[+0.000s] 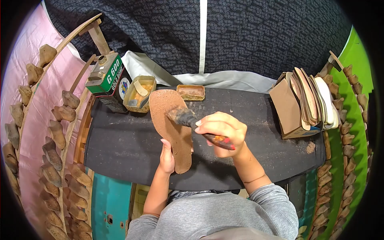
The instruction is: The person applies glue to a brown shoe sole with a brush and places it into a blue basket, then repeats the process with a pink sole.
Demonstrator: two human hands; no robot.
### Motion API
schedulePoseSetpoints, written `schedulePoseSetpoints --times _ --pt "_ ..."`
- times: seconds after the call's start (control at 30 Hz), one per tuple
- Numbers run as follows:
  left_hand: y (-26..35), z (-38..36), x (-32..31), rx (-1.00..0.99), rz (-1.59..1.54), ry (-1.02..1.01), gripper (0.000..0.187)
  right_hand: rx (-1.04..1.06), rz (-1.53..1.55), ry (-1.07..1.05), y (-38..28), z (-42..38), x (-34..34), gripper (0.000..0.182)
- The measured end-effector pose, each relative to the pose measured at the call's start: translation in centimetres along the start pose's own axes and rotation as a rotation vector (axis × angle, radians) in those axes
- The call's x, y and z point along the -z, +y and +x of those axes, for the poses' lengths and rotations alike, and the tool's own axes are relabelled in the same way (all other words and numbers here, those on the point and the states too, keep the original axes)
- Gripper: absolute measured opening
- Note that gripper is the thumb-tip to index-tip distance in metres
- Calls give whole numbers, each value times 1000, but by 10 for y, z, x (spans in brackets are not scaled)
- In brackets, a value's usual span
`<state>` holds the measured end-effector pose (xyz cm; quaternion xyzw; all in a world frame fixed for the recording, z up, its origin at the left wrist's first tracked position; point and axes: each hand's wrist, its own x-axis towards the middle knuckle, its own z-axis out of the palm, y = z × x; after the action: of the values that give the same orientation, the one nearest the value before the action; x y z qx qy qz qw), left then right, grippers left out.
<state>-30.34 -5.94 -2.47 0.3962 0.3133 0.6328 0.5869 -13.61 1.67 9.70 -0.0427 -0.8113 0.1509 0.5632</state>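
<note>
1. One brown sole (170, 124) lies on the dark worktop (120, 148).
2. One brush (188, 119) is over it.
3. Two hands are at work: one left hand (167, 157) and one right hand (223, 130).
4. One green adhesive can (108, 76) stands at the back.
5. Two small open tins sit there: a deeper one (139, 94) and a shallow one (191, 92).
6. One cardboard box (290, 110) holds a stack of insoles (316, 100), too tightly packed to count.
7. Many wooden shoe lasts (54, 148) hang on both sides, too many to count exactly.
</note>
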Motion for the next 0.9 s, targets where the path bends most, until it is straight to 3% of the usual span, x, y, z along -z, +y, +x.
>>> schedulePoseSetpoints --times 0.03,0.07,0.17,0.23,0.43,0.57,0.63,0.83,0.9 --pt "0 0 0 0 0 0 77 -21 27 3 -1 2 2 35" --pt "0 0 1 -14 -8 -22 77 -16 -35 64 -6 6 2 23" --pt "2 2 -2 -48 -9 -78 76 38 -103 56 -3 8 2 32" --pt "5 2 -5 -69 -1 -114 76 45 -71 54 -3 7 -1 28" --pt "12 5 -9 -38 -54 105 71 90 91 -134 -8 0 2 18" --pt "7 2 -6 -49 -96 32 68 41 136 -73 -9 5 2 27" --pt "10 1 -11 -49 -73 14 68 129 10 -48 -5 6 -2 29" --pt "8 5 -6 -41 -225 71 68 88 108 -194 -14 -6 -2 25" --pt "7 3 -4 -50 -247 39 67 88 111 -94 -14 -8 -4 25"
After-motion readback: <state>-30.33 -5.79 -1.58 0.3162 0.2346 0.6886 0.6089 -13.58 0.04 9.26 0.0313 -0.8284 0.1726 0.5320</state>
